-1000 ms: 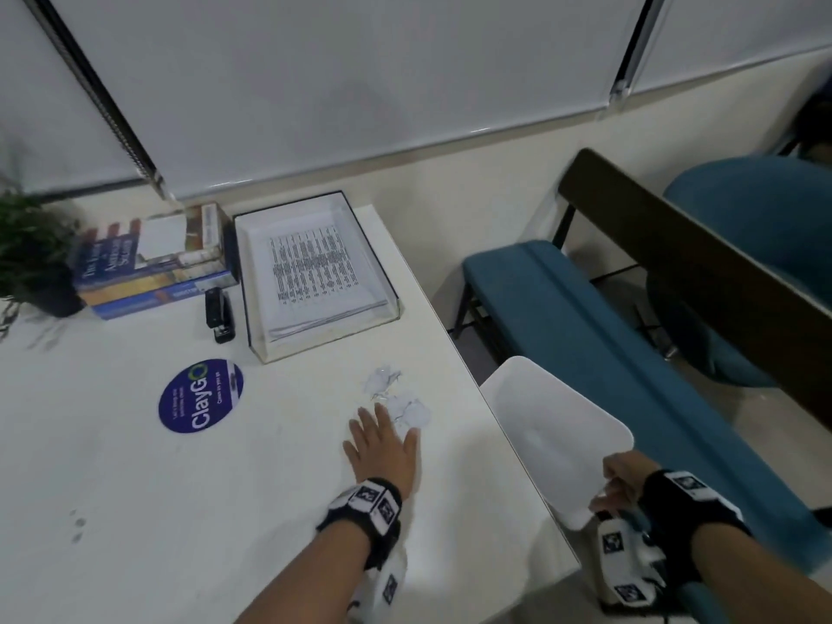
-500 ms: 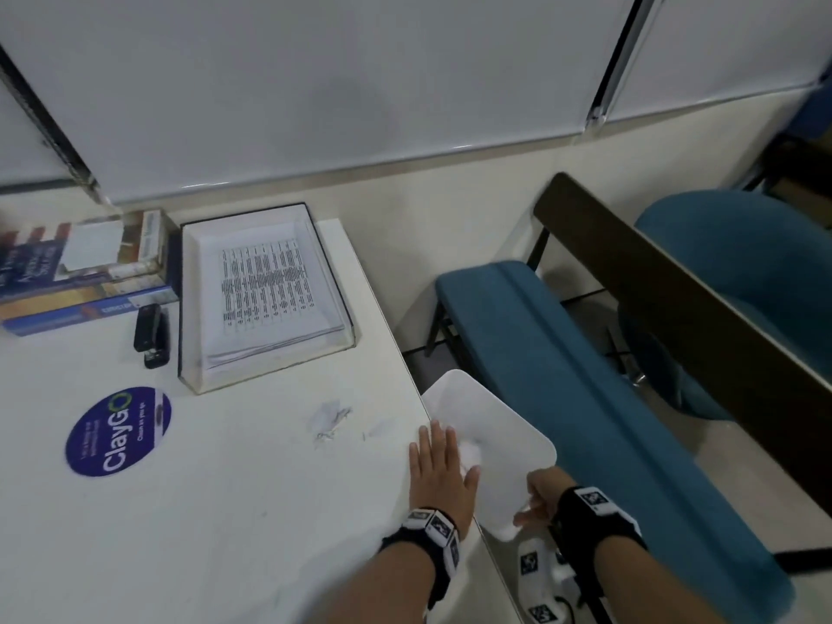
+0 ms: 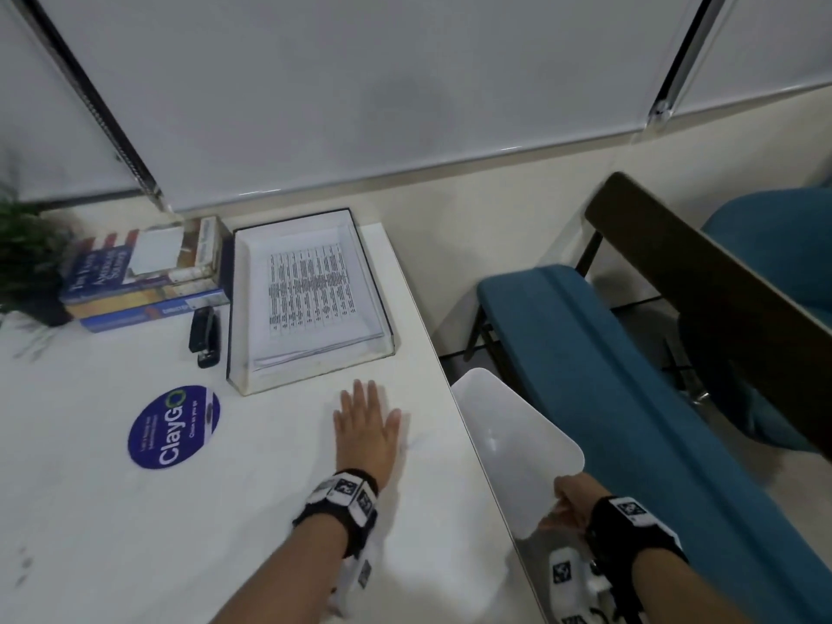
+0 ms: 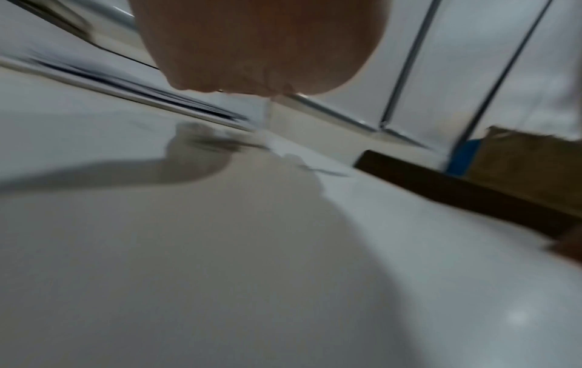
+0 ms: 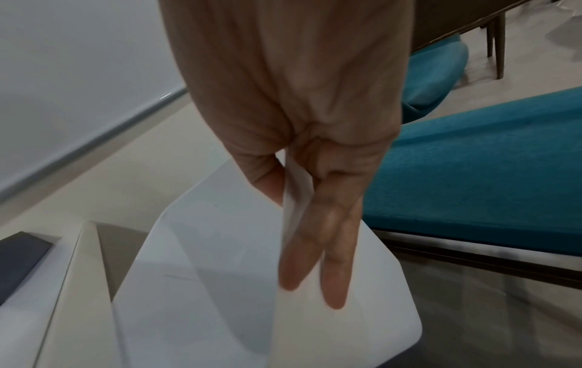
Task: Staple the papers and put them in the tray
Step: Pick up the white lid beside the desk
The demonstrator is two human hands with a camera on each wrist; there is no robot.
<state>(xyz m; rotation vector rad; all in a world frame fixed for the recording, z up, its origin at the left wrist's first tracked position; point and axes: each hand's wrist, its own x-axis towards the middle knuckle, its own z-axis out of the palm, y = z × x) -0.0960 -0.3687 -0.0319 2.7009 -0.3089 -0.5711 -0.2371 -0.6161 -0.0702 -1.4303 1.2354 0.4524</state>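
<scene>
A clear tray (image 3: 315, 375) at the back of the white table holds a stack of printed papers (image 3: 310, 299). A black stapler (image 3: 205, 337) lies just left of the tray. My left hand (image 3: 367, 421) lies flat on the table a little in front of the tray, fingers straight, holding nothing; the left wrist view shows only the heel of its palm (image 4: 252, 44), blurred. My right hand (image 3: 569, 504) holds a white plastic bin (image 3: 513, 443) off the table's right edge. In the right wrist view my right hand (image 5: 293, 236) pinches the bin's rim (image 5: 296, 189), thumb inside, fingers outside.
Stacked books (image 3: 144, 281) and a potted plant (image 3: 27, 263) stand at the back left. A round blue sticker (image 3: 173, 427) lies on the table left of my hand. A teal bench (image 3: 608, 376) and a dark chair back (image 3: 720, 281) fill the space to the right.
My left hand swept the paper scraps to the table's right edge by the bin, then moved back left to a spot in front of the tray. My right hand kept hold of the bin.
</scene>
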